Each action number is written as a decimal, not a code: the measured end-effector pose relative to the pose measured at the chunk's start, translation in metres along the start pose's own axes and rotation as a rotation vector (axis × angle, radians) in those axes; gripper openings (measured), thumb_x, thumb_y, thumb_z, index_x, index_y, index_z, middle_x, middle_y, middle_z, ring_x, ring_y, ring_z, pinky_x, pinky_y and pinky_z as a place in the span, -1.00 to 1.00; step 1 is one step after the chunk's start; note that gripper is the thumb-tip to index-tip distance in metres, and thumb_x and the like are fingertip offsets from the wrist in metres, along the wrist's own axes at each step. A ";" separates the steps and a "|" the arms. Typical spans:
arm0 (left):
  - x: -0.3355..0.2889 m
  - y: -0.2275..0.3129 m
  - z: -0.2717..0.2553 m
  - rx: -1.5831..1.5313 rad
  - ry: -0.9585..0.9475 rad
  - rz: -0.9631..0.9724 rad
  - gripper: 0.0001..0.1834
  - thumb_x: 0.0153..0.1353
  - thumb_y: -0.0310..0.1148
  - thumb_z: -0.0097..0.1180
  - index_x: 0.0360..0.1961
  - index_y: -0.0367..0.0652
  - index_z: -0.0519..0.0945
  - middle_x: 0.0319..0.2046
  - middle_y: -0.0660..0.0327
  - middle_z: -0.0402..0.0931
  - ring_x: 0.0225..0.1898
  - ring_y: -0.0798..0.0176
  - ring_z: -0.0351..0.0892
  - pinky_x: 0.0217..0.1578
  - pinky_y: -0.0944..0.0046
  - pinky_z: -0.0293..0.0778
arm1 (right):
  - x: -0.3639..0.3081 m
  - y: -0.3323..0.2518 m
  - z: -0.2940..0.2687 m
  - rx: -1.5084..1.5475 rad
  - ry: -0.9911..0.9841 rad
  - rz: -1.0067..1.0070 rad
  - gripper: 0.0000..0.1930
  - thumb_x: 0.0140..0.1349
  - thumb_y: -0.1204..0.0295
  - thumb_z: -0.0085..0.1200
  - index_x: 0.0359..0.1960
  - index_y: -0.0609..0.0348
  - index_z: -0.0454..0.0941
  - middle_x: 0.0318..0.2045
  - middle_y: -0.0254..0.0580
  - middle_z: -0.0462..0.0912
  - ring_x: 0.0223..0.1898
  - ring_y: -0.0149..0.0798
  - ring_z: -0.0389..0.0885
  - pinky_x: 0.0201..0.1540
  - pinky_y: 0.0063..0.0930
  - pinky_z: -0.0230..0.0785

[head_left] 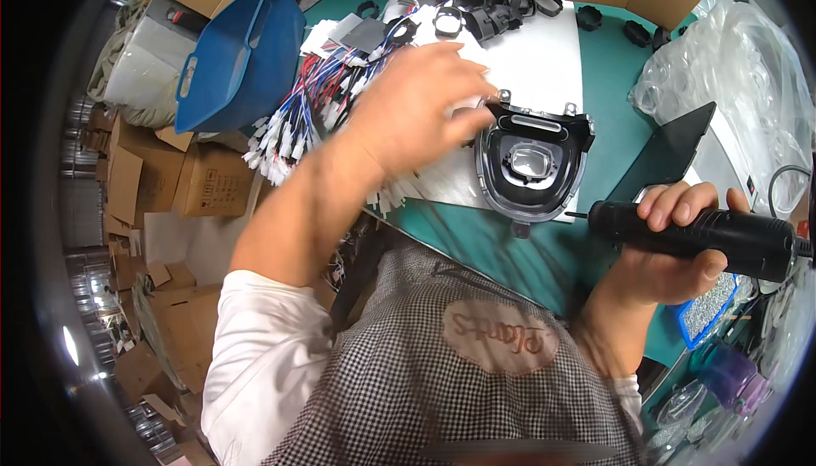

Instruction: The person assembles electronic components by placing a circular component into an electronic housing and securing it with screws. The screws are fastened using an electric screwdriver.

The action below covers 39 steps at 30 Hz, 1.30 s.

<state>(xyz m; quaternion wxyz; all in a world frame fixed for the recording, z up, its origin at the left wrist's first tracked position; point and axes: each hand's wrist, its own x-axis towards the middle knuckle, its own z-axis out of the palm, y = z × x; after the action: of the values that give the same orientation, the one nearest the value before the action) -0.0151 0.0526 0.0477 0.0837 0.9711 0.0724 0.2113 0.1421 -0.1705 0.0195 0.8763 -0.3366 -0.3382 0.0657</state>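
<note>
My right hand [671, 237] is wrapped round a black electric screwdriver [748, 241]. It lies almost level, its thin bit pointing left at the lower right rim of a rounded black housing [535, 190]. A clear rectangular window [529, 161] sits in the middle of that housing, which rests on a white sheet [544, 58]. Slightly blurred, my left hand [421, 105] hovers over the sheet beside the housing's upper left corner, thumb apart from the fingers and nothing visible in it. Beyond it lie wire bundles [297, 113] with white connectors and several black ring-shaped parts [493, 16].
The green work mat [612, 75] carries everything. A blue bin [234, 58] stands at the left, clear plastic bags [722, 67] at the right. Near my right wrist sit a blue tray of small metal pieces [707, 313] and a purple bottle [735, 381]. Cardboard boxes [217, 181] stand lower left.
</note>
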 end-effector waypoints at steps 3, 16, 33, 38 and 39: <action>0.018 -0.042 0.002 0.173 -0.044 -0.002 -0.62 -0.07 -0.38 0.32 -0.14 0.01 0.62 -0.21 0.18 0.58 0.00 0.02 0.47 -0.01 0.08 0.39 | 0.000 0.000 0.002 -0.006 -0.013 -0.002 -0.27 0.13 -0.02 0.16 0.19 0.15 0.18 -0.47 -0.18 0.40 -0.60 -0.33 0.42 -0.51 -0.44 0.43; 0.079 -0.052 0.023 0.610 -0.953 -0.029 -0.25 -0.10 -0.31 0.32 0.21 0.30 0.37 -0.25 0.16 0.55 -0.30 0.07 0.59 -0.31 0.12 0.50 | -0.001 0.003 0.002 -0.006 0.005 0.011 -0.28 0.13 0.00 0.18 0.19 0.13 0.19 -0.48 -0.18 0.41 -0.62 -0.33 0.42 -0.54 -0.43 0.42; -0.020 -0.096 -0.170 -0.364 0.581 -0.088 -0.10 0.05 0.06 0.23 0.27 -0.28 0.18 0.17 -0.10 0.28 0.16 -0.05 0.35 0.11 0.05 0.40 | 0.003 -0.010 0.001 -0.049 -0.038 -0.074 -0.28 0.14 -0.06 0.12 0.19 0.13 0.19 -0.46 -0.17 0.39 -0.59 -0.33 0.41 -0.50 -0.42 0.41; -0.035 -0.083 -0.142 -0.811 0.371 -0.257 0.08 -0.17 0.31 0.27 0.23 -0.29 0.31 0.05 -0.02 0.45 -0.02 0.14 0.54 0.02 0.26 0.42 | 0.005 -0.042 -0.005 -0.072 -0.105 -0.168 -0.27 0.16 -0.06 0.10 0.22 0.13 0.18 -0.44 -0.15 0.38 -0.58 -0.31 0.41 -0.48 -0.40 0.40; -0.040 -0.085 -0.141 -0.658 0.191 -0.339 0.28 -0.22 0.53 0.09 0.21 -0.50 0.25 0.06 -0.08 0.44 -0.04 0.20 0.56 0.03 0.30 0.39 | 0.007 -0.050 -0.010 -0.066 -0.155 -0.201 -0.27 0.18 -0.07 0.07 0.23 0.14 0.18 -0.44 -0.16 0.38 -0.56 -0.29 0.41 -0.47 -0.39 0.40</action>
<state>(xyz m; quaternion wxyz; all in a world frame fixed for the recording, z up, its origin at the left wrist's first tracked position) -0.1197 0.1474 0.1418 0.4177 0.8424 0.1678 0.2962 0.1480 -0.2116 0.0491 0.8382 -0.3236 -0.4388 -0.0081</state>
